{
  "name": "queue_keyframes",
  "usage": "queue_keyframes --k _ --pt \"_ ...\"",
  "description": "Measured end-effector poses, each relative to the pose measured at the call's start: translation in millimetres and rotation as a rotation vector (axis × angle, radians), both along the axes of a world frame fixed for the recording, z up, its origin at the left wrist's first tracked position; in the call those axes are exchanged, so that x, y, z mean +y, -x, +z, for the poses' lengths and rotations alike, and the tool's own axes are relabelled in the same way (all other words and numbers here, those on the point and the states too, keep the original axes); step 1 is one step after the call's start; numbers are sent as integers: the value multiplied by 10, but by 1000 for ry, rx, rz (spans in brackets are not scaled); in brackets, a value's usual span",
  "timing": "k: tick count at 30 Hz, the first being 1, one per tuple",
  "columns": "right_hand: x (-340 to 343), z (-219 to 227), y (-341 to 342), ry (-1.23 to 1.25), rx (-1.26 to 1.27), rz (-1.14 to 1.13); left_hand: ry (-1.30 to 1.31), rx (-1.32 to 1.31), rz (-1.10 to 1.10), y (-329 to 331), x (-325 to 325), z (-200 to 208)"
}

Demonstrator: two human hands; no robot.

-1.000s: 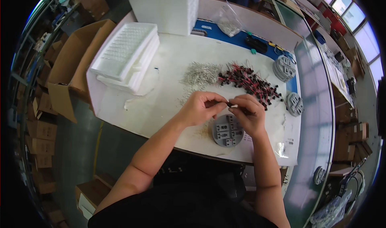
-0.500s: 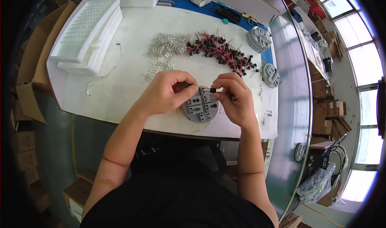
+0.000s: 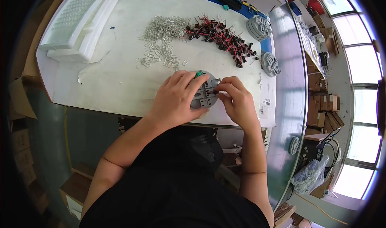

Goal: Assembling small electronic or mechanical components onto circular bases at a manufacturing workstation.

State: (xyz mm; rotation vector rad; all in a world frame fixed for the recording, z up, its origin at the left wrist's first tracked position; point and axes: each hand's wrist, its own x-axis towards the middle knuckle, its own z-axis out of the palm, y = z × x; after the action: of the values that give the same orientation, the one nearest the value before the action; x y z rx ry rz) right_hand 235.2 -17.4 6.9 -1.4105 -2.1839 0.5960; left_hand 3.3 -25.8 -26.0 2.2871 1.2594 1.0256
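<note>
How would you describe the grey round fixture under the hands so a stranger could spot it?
On the white table, look at the near edge, below the pile of red-and-black wired parts. The grey round fixture lies flat there between the left hand and right hand. Two similar discs sit farther right, untouched.

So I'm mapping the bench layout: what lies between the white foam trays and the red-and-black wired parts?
In the head view, a pile of small silvery metal clips lies between the foam trays and wired parts.

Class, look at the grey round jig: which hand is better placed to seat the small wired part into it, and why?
Probably the right hand: its fingertips pinch the small wired part right over the grey round jig, while the left hand lies across the jig's left side, steadying it.
</note>
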Motion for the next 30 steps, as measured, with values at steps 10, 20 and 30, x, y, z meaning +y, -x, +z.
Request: queue_keyframes --k 10,20,30 --pt "47 -71 2 54 72 -34 231 -184 -61 17 84 -105" --pt "-2 -83 -10 -30 -43 -29 219 -238 -21 -60 148 -134" --pt "68 -50 46 200 1209 -92 104 -205 140 -328 155 -180"
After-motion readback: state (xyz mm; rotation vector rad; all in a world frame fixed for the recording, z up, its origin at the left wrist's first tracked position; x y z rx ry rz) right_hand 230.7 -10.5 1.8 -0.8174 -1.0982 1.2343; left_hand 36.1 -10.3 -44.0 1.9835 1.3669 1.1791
